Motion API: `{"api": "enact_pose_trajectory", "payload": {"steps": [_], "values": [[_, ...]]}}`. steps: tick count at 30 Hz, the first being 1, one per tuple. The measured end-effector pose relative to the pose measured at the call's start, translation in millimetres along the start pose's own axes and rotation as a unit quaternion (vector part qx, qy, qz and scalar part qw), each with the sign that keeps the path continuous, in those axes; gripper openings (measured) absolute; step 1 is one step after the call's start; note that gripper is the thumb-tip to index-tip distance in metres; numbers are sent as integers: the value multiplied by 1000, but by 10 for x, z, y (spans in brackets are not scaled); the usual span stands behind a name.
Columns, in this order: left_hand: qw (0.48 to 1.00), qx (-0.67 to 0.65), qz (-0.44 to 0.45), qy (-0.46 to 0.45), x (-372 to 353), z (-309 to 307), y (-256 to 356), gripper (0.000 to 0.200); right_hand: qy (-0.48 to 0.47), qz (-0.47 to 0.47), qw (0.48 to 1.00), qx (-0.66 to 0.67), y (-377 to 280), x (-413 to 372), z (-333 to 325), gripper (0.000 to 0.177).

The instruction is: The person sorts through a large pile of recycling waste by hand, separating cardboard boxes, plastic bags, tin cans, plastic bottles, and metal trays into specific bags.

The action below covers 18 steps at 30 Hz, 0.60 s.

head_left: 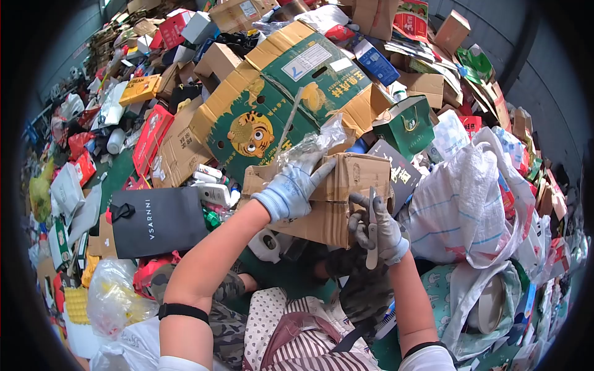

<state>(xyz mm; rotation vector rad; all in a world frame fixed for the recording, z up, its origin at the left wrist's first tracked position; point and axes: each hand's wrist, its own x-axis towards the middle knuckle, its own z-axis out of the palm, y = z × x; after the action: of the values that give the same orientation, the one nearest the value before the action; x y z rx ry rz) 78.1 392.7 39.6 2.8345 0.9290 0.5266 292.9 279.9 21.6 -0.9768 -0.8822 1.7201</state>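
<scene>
A brown cardboard box [322, 217] is held up in front of my body, with tape along its edges and clear crumpled plastic [331, 133] at its top. My left hand [293, 187], in a pale glove, lies on the box's upper left part with its fingers spread. On the right side of the box is my right hand [378, 230], in a grey glove, its fingers wrapped round a knife [372, 238] held upright against the box. Behind it lies a large green and yellow carton [266, 123] with a tiger picture.
Mixed waste surrounds me. At the left is a black VSARNNI paper bag [162, 224]; at the right, a large white woven sack [461, 198]. A green gift bag [408, 127] stands beyond the box. A white plastic bottle [266, 246] lies below it.
</scene>
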Motion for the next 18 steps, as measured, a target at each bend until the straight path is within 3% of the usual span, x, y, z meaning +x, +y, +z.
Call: {"api": "enact_pose_trajectory", "payload": {"steps": [2,8,14,17,18], "values": [[998,1,4,58,-101,152,34,99,7,5,1000,-13,27,-42,-25,59],[996,-13,-16,86,-435,204,132,97,80,62,978,-180,-86,-168,242,28],[992,-25,-12,125,-524,211,118,93,61,-2,970,-236,-29,-67,285,26],[990,-32,-23,136,-526,193,143,95,73,-111,942,-309,92,46,254,26],[990,-33,-24,136,-530,200,133,95,88,-90,930,-344,91,70,262,26]]}}
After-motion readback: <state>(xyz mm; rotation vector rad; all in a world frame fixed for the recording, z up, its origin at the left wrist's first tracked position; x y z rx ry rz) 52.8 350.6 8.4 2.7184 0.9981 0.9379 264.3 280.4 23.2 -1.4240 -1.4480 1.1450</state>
